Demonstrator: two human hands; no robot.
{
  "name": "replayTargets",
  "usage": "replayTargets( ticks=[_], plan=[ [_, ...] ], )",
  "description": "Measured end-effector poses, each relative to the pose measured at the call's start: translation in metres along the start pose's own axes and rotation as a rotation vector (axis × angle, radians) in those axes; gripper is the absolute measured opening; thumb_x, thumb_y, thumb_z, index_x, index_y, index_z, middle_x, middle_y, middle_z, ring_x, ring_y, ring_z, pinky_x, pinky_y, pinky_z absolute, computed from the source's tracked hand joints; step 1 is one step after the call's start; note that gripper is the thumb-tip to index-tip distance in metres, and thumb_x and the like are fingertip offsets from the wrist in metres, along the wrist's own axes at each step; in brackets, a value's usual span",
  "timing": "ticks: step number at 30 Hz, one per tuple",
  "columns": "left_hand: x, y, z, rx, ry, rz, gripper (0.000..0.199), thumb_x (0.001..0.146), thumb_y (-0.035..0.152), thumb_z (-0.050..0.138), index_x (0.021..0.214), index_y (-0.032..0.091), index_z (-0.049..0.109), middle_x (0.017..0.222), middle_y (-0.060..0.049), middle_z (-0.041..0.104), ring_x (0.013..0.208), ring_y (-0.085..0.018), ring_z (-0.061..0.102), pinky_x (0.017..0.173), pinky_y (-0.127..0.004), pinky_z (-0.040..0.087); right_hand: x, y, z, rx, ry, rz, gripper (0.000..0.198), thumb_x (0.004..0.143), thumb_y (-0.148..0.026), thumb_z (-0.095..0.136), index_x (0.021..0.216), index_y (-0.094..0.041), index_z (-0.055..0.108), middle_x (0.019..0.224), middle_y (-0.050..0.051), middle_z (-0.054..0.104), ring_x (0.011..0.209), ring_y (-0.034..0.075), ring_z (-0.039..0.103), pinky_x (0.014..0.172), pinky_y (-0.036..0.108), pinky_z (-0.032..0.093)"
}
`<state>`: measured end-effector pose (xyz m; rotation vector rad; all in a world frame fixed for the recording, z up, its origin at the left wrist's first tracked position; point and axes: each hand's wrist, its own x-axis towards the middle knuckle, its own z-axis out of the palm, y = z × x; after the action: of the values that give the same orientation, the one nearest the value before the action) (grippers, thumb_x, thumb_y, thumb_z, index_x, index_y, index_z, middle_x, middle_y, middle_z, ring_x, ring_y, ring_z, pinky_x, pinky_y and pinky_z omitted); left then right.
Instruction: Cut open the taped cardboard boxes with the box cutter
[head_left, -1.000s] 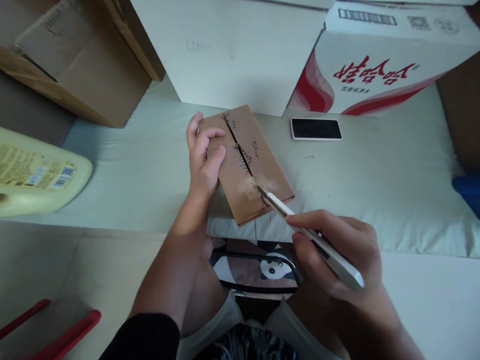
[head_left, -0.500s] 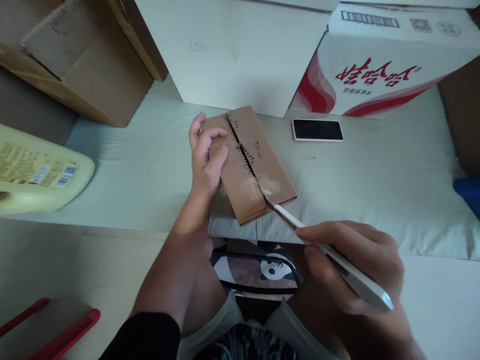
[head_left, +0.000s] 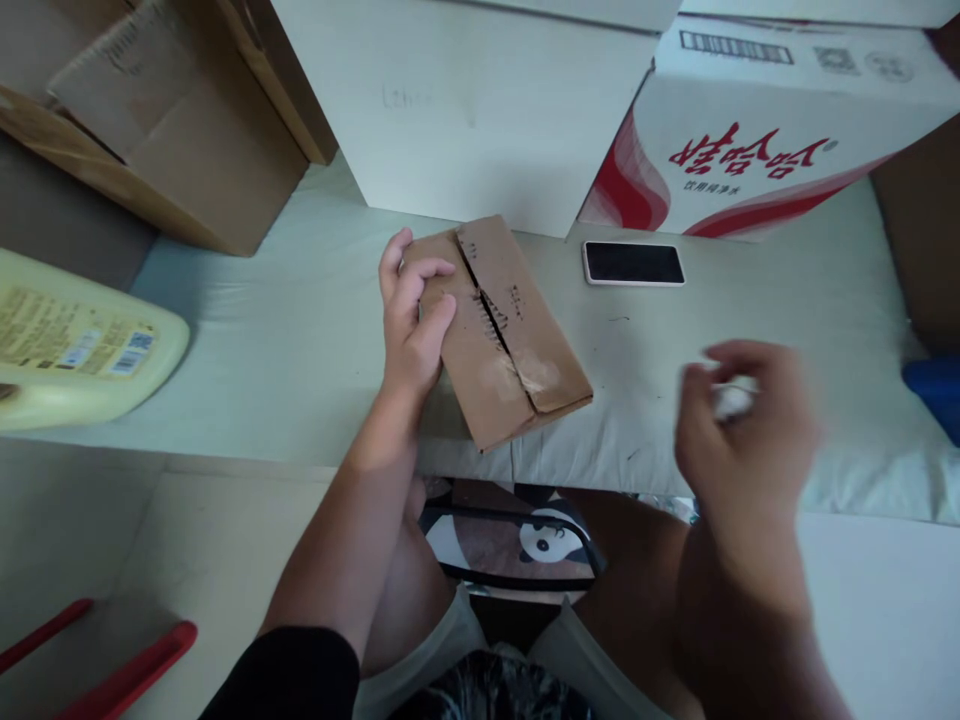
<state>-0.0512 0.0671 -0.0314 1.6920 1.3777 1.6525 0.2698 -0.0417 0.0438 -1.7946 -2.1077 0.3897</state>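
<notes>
A small brown cardboard box [head_left: 517, 320] lies tilted near the table's front edge. A dark slit runs along its top seam, and clear tape is stuck at the lower end. My left hand [head_left: 412, 310] grips the box's left side, with thumb and fingers bent on its top. To the right of the box, apart from it, my right hand [head_left: 750, 430] is raised over the tabletop and blurred by motion. Its fingers are curled round the knife, of which only a white bit [head_left: 735, 398] shows; the blade is hidden.
A phone [head_left: 634, 263] lies behind and right of the box. White cartons stand at the back, one with red print [head_left: 742, 160]. On the left are a large brown carton [head_left: 217, 150] and a yellow bottle [head_left: 90, 340]. A blue object [head_left: 934, 395] sits at the right edge.
My right hand has lifted the knife off the box's seam and swung it up and to the right. My left hand and the box have stayed in place.
</notes>
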Motion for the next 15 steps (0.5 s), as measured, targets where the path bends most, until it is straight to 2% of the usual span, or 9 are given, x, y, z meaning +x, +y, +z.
replayTargets(
  ticks=[3, 6, 8, 11, 15],
  plan=[
    [0.0, 0.001, 0.001, -0.024, 0.013, -0.018, 0.053, 0.086, 0.077, 0.068, 0.108, 0.029, 0.07, 0.163, -0.006, 0.046, 0.162, -0.039, 0.032, 0.137, -0.056, 0.024, 0.018, 0.007, 0.024, -0.111, -0.063, 0.11, 0.058, 0.091, -0.05, 0.07, 0.143, -0.024, 0.062, 0.118, 0.016, 0.063, 0.099, 0.031, 0.07, 0.082, 0.043, 0.059],
    [-0.001, 0.004, 0.004, -0.063, 0.023, -0.039, 0.056, 0.084, 0.079, 0.069, 0.107, 0.029, 0.07, 0.163, -0.006, 0.046, 0.16, -0.039, 0.035, 0.137, -0.056, 0.025, 0.028, 0.007, 0.047, -0.215, -0.152, 0.25, 0.06, 0.097, -0.047, 0.061, 0.15, -0.019, 0.059, 0.121, 0.02, 0.061, 0.105, 0.036, 0.069, 0.089, 0.05, 0.058],
    [-0.001, 0.007, 0.005, -0.09, 0.026, -0.055, 0.053, 0.083, 0.076, 0.073, 0.104, 0.028, 0.07, 0.162, -0.006, 0.047, 0.16, -0.04, 0.035, 0.136, -0.057, 0.026, 0.032, 0.005, 0.057, -0.265, -0.17, 0.284, 0.061, 0.098, -0.045, 0.057, 0.153, -0.019, 0.058, 0.125, 0.023, 0.06, 0.111, 0.04, 0.066, 0.094, 0.058, 0.055],
    [0.005, 0.007, 0.001, -0.133, 0.058, -0.1, 0.042, 0.084, 0.065, 0.077, 0.101, 0.027, 0.069, 0.16, -0.006, 0.049, 0.162, -0.039, 0.033, 0.136, -0.055, 0.025, 0.034, 0.003, 0.065, -0.269, -0.082, 0.214, 0.06, 0.096, -0.046, 0.059, 0.152, -0.024, 0.06, 0.13, 0.023, 0.061, 0.12, 0.045, 0.061, 0.097, 0.066, 0.052],
    [0.018, -0.002, -0.012, -0.21, 0.199, -0.198, 0.026, 0.083, 0.043, 0.073, 0.099, 0.023, 0.069, 0.148, -0.01, 0.058, 0.162, -0.034, 0.03, 0.139, -0.049, 0.017, 0.033, 0.0, 0.068, -0.104, 0.027, 0.074, 0.048, 0.096, -0.042, 0.057, 0.133, -0.016, 0.072, 0.123, 0.023, 0.069, 0.122, 0.044, 0.062, 0.101, 0.065, 0.052]
  ],
)
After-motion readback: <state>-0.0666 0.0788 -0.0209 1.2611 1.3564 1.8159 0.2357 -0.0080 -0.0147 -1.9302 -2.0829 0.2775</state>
